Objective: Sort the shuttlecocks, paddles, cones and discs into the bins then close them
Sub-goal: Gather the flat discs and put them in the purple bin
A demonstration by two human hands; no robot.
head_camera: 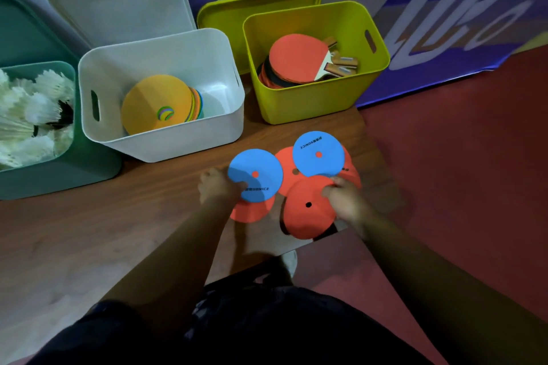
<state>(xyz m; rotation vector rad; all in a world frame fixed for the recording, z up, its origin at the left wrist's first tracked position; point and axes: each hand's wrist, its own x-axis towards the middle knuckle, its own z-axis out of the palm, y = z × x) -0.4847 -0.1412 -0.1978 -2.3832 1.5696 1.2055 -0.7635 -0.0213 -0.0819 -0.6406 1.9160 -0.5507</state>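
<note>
Several flat discs lie on the wooden floor in front of me. My left hand (pixel 218 187) grips a blue disc (pixel 259 175) that overlaps a red disc (pixel 252 212). My right hand (pixel 345 197) pinches the edge of a red disc (pixel 308 210). A second blue disc (pixel 318 154) rests on more red discs behind it. The white bin (pixel 160 139) holds a stack of discs topped by an orange one (pixel 155 104). The yellow-green bin (pixel 314 101) holds red paddles (pixel 299 58). The green bin (pixel 59 175) at the left holds white shuttlecocks (pixel 29 109).
A white lid (pixel 118 0) and a yellow-green lid (pixel 225 13) lean against the blue banner wall behind their bins. A green lid (pixel 26 32) stands behind the left bin. A red mat (pixel 459 172) covers the floor on the right. My knees fill the bottom.
</note>
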